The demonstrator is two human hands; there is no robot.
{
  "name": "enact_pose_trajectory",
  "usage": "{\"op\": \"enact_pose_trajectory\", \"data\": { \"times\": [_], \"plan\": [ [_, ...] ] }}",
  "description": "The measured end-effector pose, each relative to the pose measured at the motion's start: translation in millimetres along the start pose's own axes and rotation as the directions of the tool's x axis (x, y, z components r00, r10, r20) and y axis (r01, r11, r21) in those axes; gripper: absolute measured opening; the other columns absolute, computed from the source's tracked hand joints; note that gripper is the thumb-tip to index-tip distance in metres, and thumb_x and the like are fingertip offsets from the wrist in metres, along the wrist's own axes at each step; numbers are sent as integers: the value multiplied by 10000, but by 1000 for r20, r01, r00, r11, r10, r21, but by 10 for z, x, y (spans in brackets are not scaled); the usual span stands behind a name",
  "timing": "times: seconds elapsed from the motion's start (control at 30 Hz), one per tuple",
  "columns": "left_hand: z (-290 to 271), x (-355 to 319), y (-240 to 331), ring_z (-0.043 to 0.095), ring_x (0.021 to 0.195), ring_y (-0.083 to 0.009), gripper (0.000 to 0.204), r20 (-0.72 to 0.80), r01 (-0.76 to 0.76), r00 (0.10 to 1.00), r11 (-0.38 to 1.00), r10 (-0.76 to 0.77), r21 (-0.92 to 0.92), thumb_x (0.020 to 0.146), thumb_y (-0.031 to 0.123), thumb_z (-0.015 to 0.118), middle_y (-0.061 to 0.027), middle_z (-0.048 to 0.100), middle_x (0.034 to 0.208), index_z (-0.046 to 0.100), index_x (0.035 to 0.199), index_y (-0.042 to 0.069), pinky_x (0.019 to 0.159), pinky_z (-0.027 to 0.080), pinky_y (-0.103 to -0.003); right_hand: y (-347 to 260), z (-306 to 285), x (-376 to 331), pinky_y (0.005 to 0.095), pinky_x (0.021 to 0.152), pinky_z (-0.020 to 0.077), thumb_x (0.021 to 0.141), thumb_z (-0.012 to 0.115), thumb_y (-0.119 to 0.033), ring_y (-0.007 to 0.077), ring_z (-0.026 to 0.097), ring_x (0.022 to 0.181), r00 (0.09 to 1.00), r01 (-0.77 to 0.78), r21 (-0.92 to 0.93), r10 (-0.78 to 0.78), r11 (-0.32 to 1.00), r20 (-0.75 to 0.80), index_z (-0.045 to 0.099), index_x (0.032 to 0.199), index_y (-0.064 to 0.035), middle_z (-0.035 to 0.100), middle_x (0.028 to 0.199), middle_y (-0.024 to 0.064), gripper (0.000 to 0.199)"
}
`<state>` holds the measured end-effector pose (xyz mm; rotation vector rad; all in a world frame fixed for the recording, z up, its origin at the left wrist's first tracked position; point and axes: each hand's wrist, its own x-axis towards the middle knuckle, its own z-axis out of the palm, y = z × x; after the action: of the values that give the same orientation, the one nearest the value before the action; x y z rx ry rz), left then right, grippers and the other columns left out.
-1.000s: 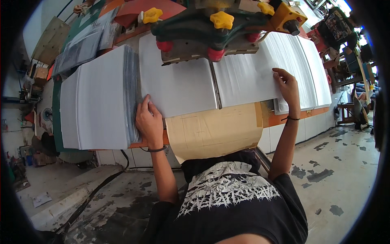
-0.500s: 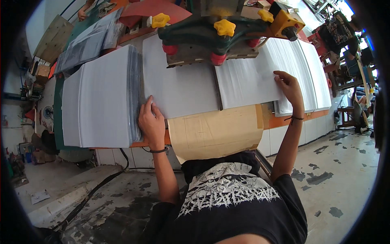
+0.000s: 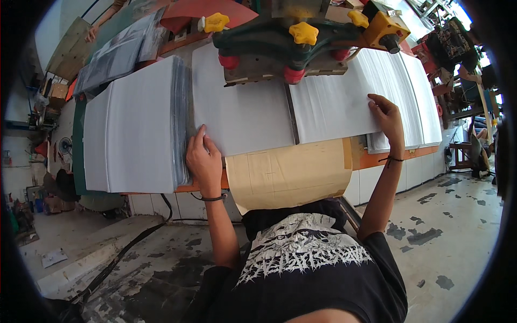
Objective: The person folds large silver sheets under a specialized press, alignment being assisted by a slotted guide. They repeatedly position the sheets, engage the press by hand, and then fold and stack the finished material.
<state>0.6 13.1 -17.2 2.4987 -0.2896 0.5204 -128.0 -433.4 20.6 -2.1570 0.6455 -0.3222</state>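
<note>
on the bench (image 3: pixel 362 160), a white sheet (image 3: pixel 245 116) stretches lengthwise left-to-right, hands (image 3: pixel 205 164) (image 3: pixel 389 119) pinching its ends.

No legible words or nos. anywhere in view. Nearest to lettering: jagged white print (image 3: pixel 301 245) on wearer's blk shirt (image 3: pixel 307 293), bodyward of & betw. L hand (image 3: pixel 205 160) and R hand (image 3: pixel 386 117); spiky shapes, can't be made out. Tan sheet (image 3: pixel 291 175), to R of L hand: thin ruled lines, no readable figs. Dark item w/ pale print (image 3: pixel 455 43), beyond R hand & off to its R: too small/blurred to read.
</note>
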Motion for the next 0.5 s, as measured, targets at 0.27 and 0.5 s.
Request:
{"op": "enact_pose_trajectory", "data": {
  "times": [0.27, 0.5],
  "plan": [
    [-15, 27, 44, 659, 809, -369, 274, 0, 49, 999, 998, -49, -25, 962, 65, 541, -198, 665, 920, 689, 1183, -3, 722, 513, -450, 25, 62, -18, 287, 800, 511, 952, 630, -193, 118, 616, 820, 998, 23, 5, -23, 1000, -51, 711, 1208, -27, 722, 956, 78, 315],
    [-42, 3, 56, 653, 783, -378, 280, -5, 65, 998, 996, -65, -63, 951, 44, 535, -202, 657, 902, 685, 1180, -14, 709, 510, -456, 2, 63, -24, 250, 819, 492, 982, 628, -196, 99, 608, 876, 1000, 4, -8, -5, 1000, -28, 698, 1229, -14, 720, 1007, 65, 315]
  ]
}}
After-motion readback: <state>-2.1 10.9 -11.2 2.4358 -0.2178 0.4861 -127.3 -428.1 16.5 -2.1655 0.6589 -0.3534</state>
